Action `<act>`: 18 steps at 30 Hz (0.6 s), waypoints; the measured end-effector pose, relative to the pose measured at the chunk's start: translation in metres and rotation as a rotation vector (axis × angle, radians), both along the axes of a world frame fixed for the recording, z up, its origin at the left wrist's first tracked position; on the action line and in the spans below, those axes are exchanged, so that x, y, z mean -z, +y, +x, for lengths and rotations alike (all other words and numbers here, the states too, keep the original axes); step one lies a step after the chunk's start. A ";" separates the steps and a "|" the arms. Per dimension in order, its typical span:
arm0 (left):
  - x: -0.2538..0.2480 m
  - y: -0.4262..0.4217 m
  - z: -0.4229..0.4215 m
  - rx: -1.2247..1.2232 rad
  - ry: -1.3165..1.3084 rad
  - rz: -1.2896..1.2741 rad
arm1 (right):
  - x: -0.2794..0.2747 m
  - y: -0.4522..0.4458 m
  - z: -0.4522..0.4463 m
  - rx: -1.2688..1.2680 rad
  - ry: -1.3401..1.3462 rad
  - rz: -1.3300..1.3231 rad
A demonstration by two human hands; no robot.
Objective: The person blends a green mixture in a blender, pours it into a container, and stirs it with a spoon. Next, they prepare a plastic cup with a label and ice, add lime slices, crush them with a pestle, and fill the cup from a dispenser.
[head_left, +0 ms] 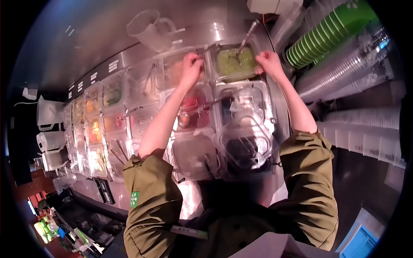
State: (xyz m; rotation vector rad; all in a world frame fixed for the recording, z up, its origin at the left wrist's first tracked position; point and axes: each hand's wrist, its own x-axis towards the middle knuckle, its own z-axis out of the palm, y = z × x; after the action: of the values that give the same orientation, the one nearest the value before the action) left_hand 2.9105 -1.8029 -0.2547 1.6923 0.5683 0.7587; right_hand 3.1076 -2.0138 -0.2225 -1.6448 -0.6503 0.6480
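Observation:
A clear square container (234, 77) of pale green, wet-looking pieces stands at the back right of the counter, a metal spoon (248, 38) leaning in it. My right hand (268, 64) is closed at the right edge of this container, fingers curled on its rim. To the left, my left hand (192, 69) is closed over the neighbouring container (170, 69), which has pinkish-orange contents. What its fingers pinch is hidden. In front sits a container with red contents (191, 103), a dark-handled utensil (213, 102) lying across it.
Several more clear food containers (114, 92) fill the counter to the left. A clear pitcher (150, 30) stands behind. Stacked green cups (327, 32) and clear cups (340, 64) lie along the right. A clear lid (245, 137) rests on the front right containers.

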 end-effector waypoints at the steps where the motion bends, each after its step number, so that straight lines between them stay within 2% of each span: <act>1: 0.008 -0.004 -0.001 0.044 -0.063 -0.190 | -0.006 0.000 -0.008 0.001 0.012 0.000; 2: -0.004 -0.013 -0.005 0.046 0.049 -0.331 | -0.013 0.001 -0.017 0.052 -0.026 -0.036; 3: -0.020 -0.019 -0.004 0.048 0.152 -0.467 | 0.001 0.001 -0.010 0.066 -0.247 -0.178; 4: -0.011 -0.018 -0.001 0.060 0.151 -0.370 | -0.008 0.000 -0.014 0.076 -0.661 -0.346; 7: 0.010 -0.012 0.009 0.079 0.204 0.054 | -0.012 -0.005 -0.028 0.049 -0.877 -0.705; 8: 0.014 -0.012 0.008 0.083 0.228 0.222 | 0.000 -0.007 -0.024 0.026 -0.883 -0.726; 11: -0.011 -0.024 -0.002 0.127 0.218 0.083 | -0.011 -0.014 -0.036 0.211 -1.068 -0.682; 13: -0.001 -0.020 -0.006 0.026 0.166 0.077 | -0.052 -0.048 -0.062 0.129 -0.821 -0.570; 14: -0.035 -0.043 -0.017 -0.035 0.132 -0.096 | -0.075 -0.072 -0.088 0.044 -0.707 -0.685; 15: -0.043 -0.055 -0.030 -0.067 0.104 0.058 | -0.085 -0.096 -0.112 -0.082 -0.609 -0.801; 16: -0.050 -0.063 -0.040 -0.107 0.067 0.217 | -0.075 -0.117 -0.133 -0.174 -0.644 -0.927; 17: -0.053 -0.079 -0.053 -0.059 0.019 0.190 | -0.069 -0.130 -0.157 -0.215 -0.720 -0.990; 18: -0.060 -0.096 -0.068 0.038 0.209 -0.034 | -0.061 -0.140 -0.173 -0.239 -0.811 -0.977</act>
State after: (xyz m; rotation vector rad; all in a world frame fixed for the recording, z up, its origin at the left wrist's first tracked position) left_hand 2.8426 -1.8987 -0.1944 1.7575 0.6873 0.5449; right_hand 2.9347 -2.1541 -0.1619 -2.8240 -1.2383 0.4611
